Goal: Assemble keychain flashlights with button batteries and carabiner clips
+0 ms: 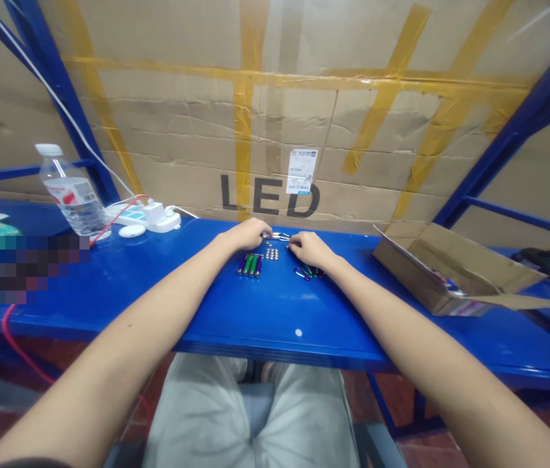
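Note:
Both hands rest at the far side of the blue table (275,312). My left hand (250,234) has its fingers curled beside some small silvery pieces (282,236); what they hold, if anything, is hidden. Opposite it, my right hand (310,249) is closed, thumb and fingers pinched together at the edge of the small round metal pieces (272,253). Below my left hand lie several short purple and green metal tubes (250,265) in a row. Carabiner-like clips (301,273) in purple and green lie partly under my right wrist.
An open cardboard box (411,279) with small items inside stands right. Left are a water bottle (73,198), a white power strip (158,221) with cables, and a round white object (131,231). Taped cardboard (197,143) marked LED rises behind the table.

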Motion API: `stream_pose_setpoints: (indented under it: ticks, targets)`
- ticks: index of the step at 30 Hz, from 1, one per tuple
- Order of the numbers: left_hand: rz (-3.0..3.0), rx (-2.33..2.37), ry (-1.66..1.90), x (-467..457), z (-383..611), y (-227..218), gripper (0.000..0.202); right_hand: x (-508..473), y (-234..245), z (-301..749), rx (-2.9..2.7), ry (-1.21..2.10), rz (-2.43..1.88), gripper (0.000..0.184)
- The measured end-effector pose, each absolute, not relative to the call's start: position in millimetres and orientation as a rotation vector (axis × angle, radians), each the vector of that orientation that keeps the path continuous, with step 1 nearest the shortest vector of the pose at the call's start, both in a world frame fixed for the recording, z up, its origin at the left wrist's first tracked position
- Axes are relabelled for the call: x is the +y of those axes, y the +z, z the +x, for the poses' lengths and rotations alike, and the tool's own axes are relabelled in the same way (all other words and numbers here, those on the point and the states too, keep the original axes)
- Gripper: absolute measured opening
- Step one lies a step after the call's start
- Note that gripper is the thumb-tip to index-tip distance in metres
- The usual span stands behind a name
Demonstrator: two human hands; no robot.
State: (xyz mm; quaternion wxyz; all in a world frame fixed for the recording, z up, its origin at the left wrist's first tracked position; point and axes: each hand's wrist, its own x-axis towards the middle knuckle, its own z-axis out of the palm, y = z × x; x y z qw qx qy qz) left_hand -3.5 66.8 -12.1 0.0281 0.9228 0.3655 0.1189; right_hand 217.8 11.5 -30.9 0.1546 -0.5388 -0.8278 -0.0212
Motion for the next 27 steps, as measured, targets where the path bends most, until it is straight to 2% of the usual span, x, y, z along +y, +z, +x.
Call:
stream_pose_setpoints:
  ticks: [5, 13, 16, 23, 27]
  targets:
    - [2.916, 1.034, 0.322, 66, -4, -12, 0.057, 10, -30, 217, -2.259, -0.016, -1.667, 0.021]
    - [2.927, 1.029, 0.231, 58, -3, -7, 0.060, 10, -30, 208, -2.248, -0.082, -1.658, 0.027]
    - [2.920, 1.048, 0.214, 59, -3, -7, 0.059, 12, -32, 205, -2.253, -0.100, -1.652, 0.019]
    - [2.884, 1.051, 0.216, 59, 1, -11, 0.058, 17, -34, 206, -2.148, 0.198, -1.648, 0.018]
    - [2.871, 1.069, 0.229, 55, 4, -10, 0.057, 16, -32, 206, -2.120, 0.233, -1.693, 0.019]
